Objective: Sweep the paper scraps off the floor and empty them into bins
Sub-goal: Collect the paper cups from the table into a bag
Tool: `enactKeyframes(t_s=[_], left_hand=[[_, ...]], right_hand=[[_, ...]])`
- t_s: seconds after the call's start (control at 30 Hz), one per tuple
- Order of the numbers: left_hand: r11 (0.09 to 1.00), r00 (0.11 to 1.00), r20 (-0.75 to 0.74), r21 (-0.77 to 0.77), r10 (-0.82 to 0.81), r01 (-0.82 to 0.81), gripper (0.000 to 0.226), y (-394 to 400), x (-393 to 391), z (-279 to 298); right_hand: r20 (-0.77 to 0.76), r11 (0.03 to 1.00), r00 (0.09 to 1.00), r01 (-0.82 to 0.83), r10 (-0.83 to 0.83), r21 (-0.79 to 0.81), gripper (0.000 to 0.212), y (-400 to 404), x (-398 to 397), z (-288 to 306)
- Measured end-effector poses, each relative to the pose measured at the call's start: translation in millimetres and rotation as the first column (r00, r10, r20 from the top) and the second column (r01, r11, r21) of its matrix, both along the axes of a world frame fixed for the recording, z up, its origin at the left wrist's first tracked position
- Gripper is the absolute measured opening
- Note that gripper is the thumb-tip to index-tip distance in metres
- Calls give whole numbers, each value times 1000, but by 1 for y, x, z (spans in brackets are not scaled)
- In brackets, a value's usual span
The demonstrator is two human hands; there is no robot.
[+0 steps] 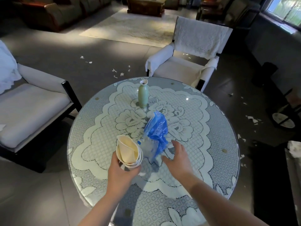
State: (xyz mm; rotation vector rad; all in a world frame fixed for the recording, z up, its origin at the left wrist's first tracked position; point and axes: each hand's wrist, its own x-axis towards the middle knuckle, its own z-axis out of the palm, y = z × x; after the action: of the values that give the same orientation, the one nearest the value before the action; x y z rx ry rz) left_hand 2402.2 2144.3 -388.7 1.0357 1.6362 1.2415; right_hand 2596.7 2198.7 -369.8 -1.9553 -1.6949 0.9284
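Paper scraps [121,74] lie unswept on the floor [65,62] beyond the counter [211,144]. The left hand [121,173] grips stacked paper cups [128,150]; the right hand [177,156], fingers spread, reaches for a blue plastic bag [157,129]. No broom or bin shows.

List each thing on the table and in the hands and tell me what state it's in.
Stack of paper cups: squashed, held in left hand.
Blue plastic bag: crumpled, lying on table.
Green vase: upright.
Right hand: open, at the bag.
Paper scraps: scattered on floor.
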Motion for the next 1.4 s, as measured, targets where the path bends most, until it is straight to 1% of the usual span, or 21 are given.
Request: enactKeyframes(t_s=[0.1, 0.17, 0.23, 0.3, 0.4, 0.47, 0.5, 0.6, 0.67, 0.8, 0.93, 1.03, 1.13, 1.23, 1.3, 1.4], left_hand=[[998, 997, -32, 15, 67, -66, 74, 7, -21, 7], [996, 994, -49, 17, 94, -93, 74, 12, -32, 8], [995, 994, -52, 5, 95, -95, 74, 16, -40, 8], [997, 996, -52, -9, 76, -77, 73, 20, -46, 6], [998, 997, -34, -4, 63, -63, 74, 25, -52, 6], [999, 999, -10, -2, 50, -50, 76, 29, -53, 7], [999, 999, 1, 1, 40, -40, 76, 30, -53, 8], [1000, 1000, 16, -1, 25, -25, 74, 32, -54, 8], [1000, 1000, 20, -4, 24, -24, 75, 33, -56, 9], [1000, 1000, 13, -1, -9, 9, 78, 36, -53, 10], [994, 994, -2, -3, -111, 111, 75, 49, -31, 16], [972, 972, 13, 12, -234, 234, 74, 64, 3, 17], [916, 917, -5, 46, -400, 400, 72, 75, 53, 22], [828, 830, 2, 70, -558, 556, 70, 73, 109, 23], [762, 764, 2, 74, -645, 643, 68, 63, 146, 22], [671, 672, 11, 60, -741, 739, 69, 38, 198, 19]], right_hand=[[34, 999, 998, -46, 46, -9, 88, 24, -26, 6], [49, 999, 998, -42, 42, -11, 95, 39, -41, 5], [74, 1000, 997, -22, 23, -15, 101, 51, -52, 1], [133, 1000, 991, -12, 16, -28, 104, 58, -60, -5], [175, 998, 984, -5, 16, -63, 104, 60, -67, -12], [181, 998, 983, 24, -12, -63, 95, 57, -68, -17], [185, 998, 982, 39, -29, -51, 86, 55, -68, -20], [193, 997, 979, 74, -67, -34, 49, 47, -70, -21], [168, 996, 982, 88, -81, -33, 35, 42, -69, -20], [76, 986, 983, 165, -167, 35, 28, 31, -59, -13], [-17, 955, 958, 287, -287, 78, 23, 16, -32, -1], [-103, 896, 905, 424, -413, 132, 20, -4, 2, 9], [-143, 793, 819, 574, -556, 205, 21, -34, 43, 20], [-171, 640, 688, 721, -705, 266, 27, -76, 85, 25], [-181, 531, 596, 790, -783, 305, 30, -110, 112, 26], [-201, 378, 451, 870, -870, 315, 22, -164, 149, 30]])
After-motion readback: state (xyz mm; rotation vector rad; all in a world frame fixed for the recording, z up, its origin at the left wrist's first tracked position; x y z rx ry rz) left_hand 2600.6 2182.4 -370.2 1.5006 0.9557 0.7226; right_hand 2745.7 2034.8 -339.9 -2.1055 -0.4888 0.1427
